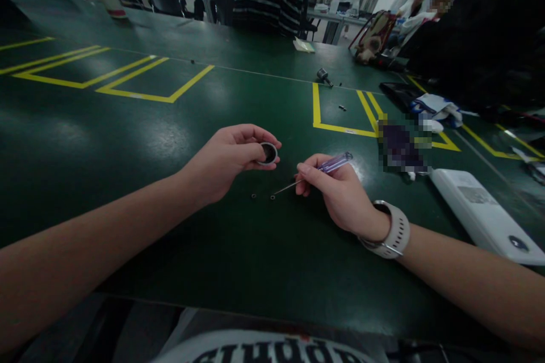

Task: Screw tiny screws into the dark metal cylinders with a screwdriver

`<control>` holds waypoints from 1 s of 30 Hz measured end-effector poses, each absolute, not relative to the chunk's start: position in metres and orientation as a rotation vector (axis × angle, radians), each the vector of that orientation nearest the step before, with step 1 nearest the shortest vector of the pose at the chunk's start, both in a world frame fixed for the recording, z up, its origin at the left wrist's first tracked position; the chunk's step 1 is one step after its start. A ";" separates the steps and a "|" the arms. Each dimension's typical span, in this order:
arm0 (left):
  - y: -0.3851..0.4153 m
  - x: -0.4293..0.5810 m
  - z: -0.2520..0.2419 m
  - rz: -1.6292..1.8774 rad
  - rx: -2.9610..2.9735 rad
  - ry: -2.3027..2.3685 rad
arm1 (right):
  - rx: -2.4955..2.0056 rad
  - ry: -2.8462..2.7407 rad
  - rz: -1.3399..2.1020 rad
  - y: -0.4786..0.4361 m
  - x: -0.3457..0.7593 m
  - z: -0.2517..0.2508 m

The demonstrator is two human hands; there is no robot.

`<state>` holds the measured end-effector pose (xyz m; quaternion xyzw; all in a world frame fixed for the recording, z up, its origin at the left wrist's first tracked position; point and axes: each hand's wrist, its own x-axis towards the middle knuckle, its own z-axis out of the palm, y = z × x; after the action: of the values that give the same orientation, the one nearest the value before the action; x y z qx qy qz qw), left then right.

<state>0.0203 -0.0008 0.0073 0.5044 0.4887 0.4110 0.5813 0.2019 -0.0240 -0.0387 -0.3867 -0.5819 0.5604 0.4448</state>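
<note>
Over a table (238,261), the left hand (227,160) pinches a round grey-rimmed part (269,153); the right hand (334,190), a purple-handled screwdriver (335,163).

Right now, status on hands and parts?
Left hand: holding round part. Right hand: gripping purple-handled screwdriver, tip near small ring. Second ring left of that.

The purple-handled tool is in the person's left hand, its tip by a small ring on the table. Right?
Not quite: the head view shows the purple-handled tool in the right hand. Its tip is indeed by a small ring on the table.
</note>
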 end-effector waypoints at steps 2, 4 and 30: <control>-0.001 0.020 0.007 0.957 1.177 1.142 | -0.990 -1.491 1.370 -0.025 0.202 -0.038; -0.001 0.020 0.007 0.955 1.178 1.139 | -1.038 -1.559 1.326 -0.026 0.203 -0.036; -0.002 0.022 0.004 0.908 1.324 1.199 | -0.600 -2.228 -0.232 -0.042 0.204 -0.023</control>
<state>0.0223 -0.0024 0.0043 0.5566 0.5040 0.3818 0.5390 0.2039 -0.0421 -0.0234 -0.2374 -0.8805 -0.0915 0.3999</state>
